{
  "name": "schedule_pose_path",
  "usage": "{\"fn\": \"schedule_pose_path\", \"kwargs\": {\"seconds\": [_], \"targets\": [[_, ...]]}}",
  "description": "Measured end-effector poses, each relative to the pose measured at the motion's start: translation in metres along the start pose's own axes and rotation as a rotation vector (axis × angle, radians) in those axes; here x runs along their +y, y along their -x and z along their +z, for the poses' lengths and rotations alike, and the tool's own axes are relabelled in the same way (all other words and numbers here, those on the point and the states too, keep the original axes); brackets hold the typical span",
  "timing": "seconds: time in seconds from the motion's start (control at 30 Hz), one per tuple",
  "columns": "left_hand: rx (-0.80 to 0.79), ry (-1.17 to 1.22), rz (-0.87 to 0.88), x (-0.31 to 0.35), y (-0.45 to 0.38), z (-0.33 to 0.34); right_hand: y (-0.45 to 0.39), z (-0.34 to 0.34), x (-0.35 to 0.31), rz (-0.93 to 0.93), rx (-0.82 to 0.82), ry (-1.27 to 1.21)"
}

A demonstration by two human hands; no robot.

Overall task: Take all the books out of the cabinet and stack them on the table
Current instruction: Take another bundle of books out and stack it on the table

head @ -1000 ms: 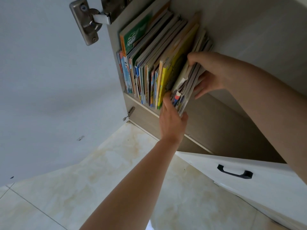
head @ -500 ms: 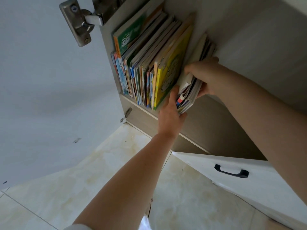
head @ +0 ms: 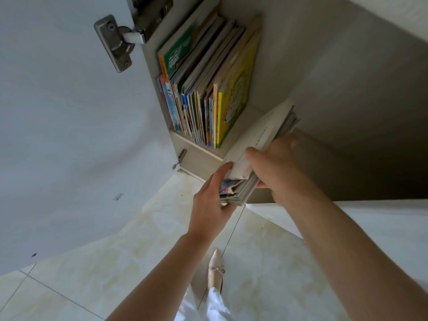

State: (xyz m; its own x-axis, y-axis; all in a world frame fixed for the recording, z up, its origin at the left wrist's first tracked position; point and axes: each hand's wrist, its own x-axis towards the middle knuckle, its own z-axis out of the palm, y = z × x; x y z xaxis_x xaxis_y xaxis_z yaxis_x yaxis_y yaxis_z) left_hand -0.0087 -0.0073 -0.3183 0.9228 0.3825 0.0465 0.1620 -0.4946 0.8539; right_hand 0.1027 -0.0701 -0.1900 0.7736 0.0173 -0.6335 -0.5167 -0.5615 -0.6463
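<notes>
Both hands are on a bundle of books (head: pixel 259 144), tilted and half out over the front edge of the cabinet shelf (head: pixel 199 148). The right hand (head: pixel 284 167) has its grip curled over the bundle's right side, thumb laid across the pale top cover. The left hand (head: pixel 208 205) cups the near, lower end from the 7 o'clock side, fingers wrapped under the spines, thumb up along the left edge. At 11 o'clock from the bundle, the remaining row of books (head: pixel 208 89) stands upright against the cabinet's left wall, a yellow cover (head: pixel 234 98) on its outer face, apart from the bundle. The open white door (head: pixel 69 135) with its metal hinge (head: pixel 115 42) fills the left. A pale shoe (head: pixel 215 269) rests on the tiled floor (head: pixel 115 262) at 6 o'clock.
</notes>
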Motion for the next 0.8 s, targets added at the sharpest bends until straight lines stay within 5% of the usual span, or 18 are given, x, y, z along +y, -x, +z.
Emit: {"fn": "schedule_pose_path", "kwargs": {"seconds": [0.43,0.6,0.8], "targets": [[-0.041,0.032,0.006,-0.010,-0.008,0.001,-0.002,-0.003,0.014,-0.038,-0.052,-0.070],[-0.034,0.082,0.018,-0.033,-0.007,-0.005,-0.031,-0.039,0.034,0.118,-0.146,-0.271],[0.025,0.144,-0.012,-0.041,-0.012,-0.015,-0.047,-0.059,0.049,-0.080,-0.264,-0.258]]}}
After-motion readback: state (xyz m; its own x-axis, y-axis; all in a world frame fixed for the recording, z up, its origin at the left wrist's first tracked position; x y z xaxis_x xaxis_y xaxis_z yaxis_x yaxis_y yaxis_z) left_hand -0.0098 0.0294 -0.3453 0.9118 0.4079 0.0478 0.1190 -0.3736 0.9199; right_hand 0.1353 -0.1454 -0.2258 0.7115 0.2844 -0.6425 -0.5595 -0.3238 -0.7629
